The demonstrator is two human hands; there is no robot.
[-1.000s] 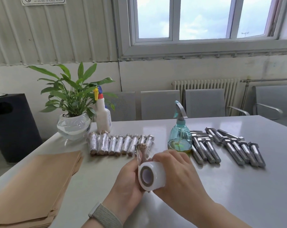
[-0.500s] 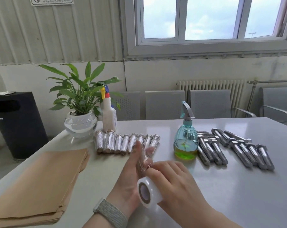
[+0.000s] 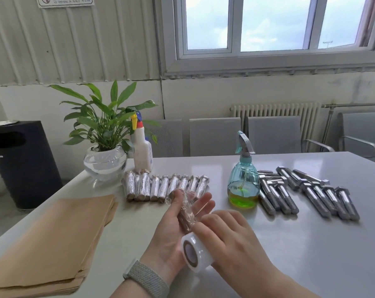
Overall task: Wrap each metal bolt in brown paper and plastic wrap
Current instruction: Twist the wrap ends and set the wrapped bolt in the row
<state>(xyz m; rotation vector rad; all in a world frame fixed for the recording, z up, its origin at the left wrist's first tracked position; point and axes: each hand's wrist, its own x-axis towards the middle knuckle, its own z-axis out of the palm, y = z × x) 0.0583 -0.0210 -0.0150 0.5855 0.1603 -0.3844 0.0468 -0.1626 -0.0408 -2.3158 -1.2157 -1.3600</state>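
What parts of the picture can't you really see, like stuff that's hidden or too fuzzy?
Head view:
- Sign on the wall: cut off by the top edge, lettering too small to read.
- Bolt in the left hand: covered by paper and plastic wrap.
- Right hand fingertips: hidden behind the wrap roll.
- Paper stack: cut off by the left edge.

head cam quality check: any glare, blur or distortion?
Head view: daylight from the window, its panes very bright; broad sheen on the table near the bare bolts; wide-angle bending toward the frame edges; wrapped bolt in the left hand looks slightly soft.
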